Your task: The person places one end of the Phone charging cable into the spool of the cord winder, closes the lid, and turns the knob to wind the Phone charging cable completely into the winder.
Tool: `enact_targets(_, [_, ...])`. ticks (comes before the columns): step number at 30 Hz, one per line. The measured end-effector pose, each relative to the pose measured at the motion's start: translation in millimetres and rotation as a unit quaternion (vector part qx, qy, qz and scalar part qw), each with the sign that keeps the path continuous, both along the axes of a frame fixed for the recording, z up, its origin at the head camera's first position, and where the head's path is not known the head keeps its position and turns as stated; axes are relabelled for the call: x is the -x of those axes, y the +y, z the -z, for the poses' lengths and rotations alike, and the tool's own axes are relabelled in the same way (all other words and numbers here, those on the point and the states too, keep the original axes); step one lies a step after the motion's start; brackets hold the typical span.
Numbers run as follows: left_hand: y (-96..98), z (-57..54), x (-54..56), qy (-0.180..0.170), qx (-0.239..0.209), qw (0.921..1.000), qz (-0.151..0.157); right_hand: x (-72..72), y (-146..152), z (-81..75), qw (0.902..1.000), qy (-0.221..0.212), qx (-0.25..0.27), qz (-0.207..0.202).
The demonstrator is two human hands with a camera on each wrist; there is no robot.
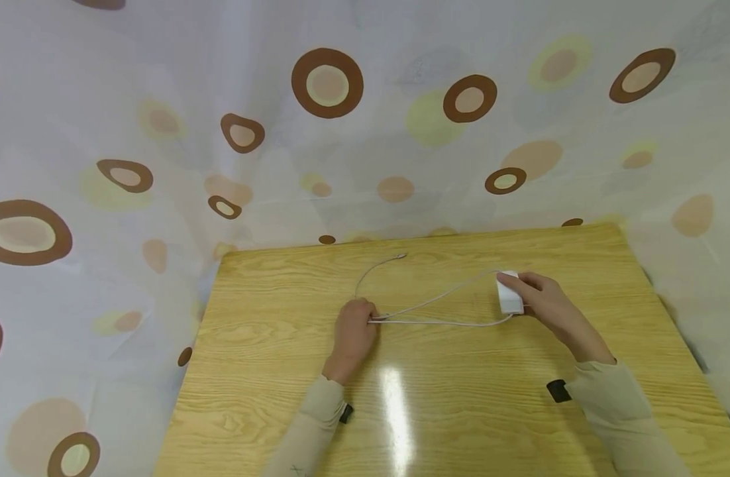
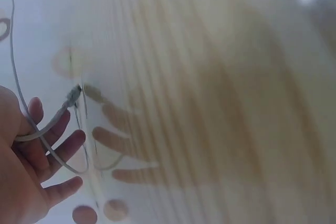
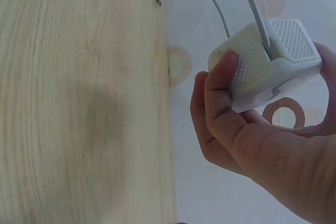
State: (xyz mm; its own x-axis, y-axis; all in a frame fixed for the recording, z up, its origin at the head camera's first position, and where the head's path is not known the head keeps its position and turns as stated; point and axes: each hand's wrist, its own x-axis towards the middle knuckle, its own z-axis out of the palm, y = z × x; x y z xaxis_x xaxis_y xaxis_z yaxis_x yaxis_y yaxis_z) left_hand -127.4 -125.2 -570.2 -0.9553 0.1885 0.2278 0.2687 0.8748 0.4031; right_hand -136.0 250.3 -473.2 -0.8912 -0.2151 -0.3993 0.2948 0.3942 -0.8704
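My right hand (image 1: 546, 308) holds a small white box-shaped device (image 1: 509, 295) above the right part of the table. In the right wrist view, dotted panels cover parts of the device (image 3: 281, 72), and the fingers and thumb grip its sides. White cable (image 1: 436, 322) runs from it to my left hand (image 1: 354, 331), which grips the strands near the table's middle. A loose cable end (image 1: 401, 256) curves out beyond that hand. The left wrist view shows a grey-white connector (image 2: 73, 95) sticking out past the fingers, with a thin cable looped across them.
The wood-grain table (image 1: 269, 371) reflects a bright streak of light. A pale curtain-like sheet (image 1: 377, 159) with brown and yellow spots stands along the table's back and sides. Dark bands (image 1: 558, 391) show by both sleeves.
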Motion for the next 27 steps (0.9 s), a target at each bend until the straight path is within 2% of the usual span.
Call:
enact_targets(4, [-11.0,0.1,1.8,0.020,0.011,0.9997,0.002,-3.4,7,5.7,1.0000,-0.006,-0.006,0.005])
enact_targets(10, [-22.2,0.2,3.7,0.003,0.005,0.9998,0.018,-7.4,16,13.9,0.9998,-0.004,-0.011,0.018])
enact_targets(16, [-26.5,4.1,5.9,-0.026,0.000,0.9981,0.056,-11.1,17,21.1,0.9995,-0.007,-0.011,0.029])
enact_targets(20, [-27.9,3.1,4.2,-0.014,-0.003,0.9967,0.080,-10.5,17,27.2,0.9994,-0.006,-0.008,0.032])
enact_targets(24, [-29.0,-2.8,1.2,-0.003,-0.002,0.9933,0.116,-9.1,17,30.5,0.9994,-0.004,-0.012,0.032])
enact_targets(27, [-28.9,-8.2,0.2,-0.014,0.011,0.9901,0.139,-8.5,17,31.4,0.9994,-0.002,-0.014,0.032])
